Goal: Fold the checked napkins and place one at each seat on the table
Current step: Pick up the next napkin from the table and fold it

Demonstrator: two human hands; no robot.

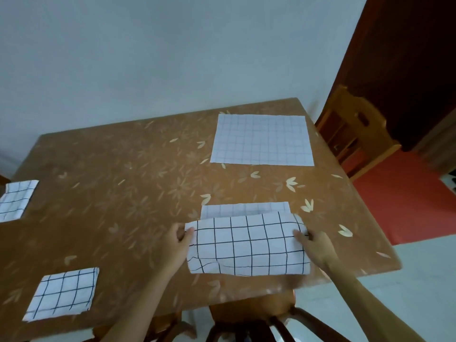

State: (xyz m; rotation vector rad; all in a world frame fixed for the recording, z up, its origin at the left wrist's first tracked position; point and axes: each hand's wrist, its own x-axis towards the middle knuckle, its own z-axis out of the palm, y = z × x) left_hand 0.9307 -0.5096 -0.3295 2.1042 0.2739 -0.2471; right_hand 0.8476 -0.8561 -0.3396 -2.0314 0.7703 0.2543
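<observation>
A white napkin with black checks [248, 243] lies near the table's front edge, its near half lifted and rolled over toward the far half. My left hand [178, 240] pinches its left end and my right hand [314, 245] pinches its right end. A folded checked napkin [63, 293] rests flat at the front left. Another folded napkin [16, 199] sits at the left edge, partly cut off. A flat, unfolded checked napkin [262, 140] lies at the far right corner.
The table [128, 183] wears a brown cloth with a pale leaf pattern. A wooden chair [254, 314] stands under the front edge below my arms. Another wooden chair [355, 134] stands at the right side, on a red floor patch.
</observation>
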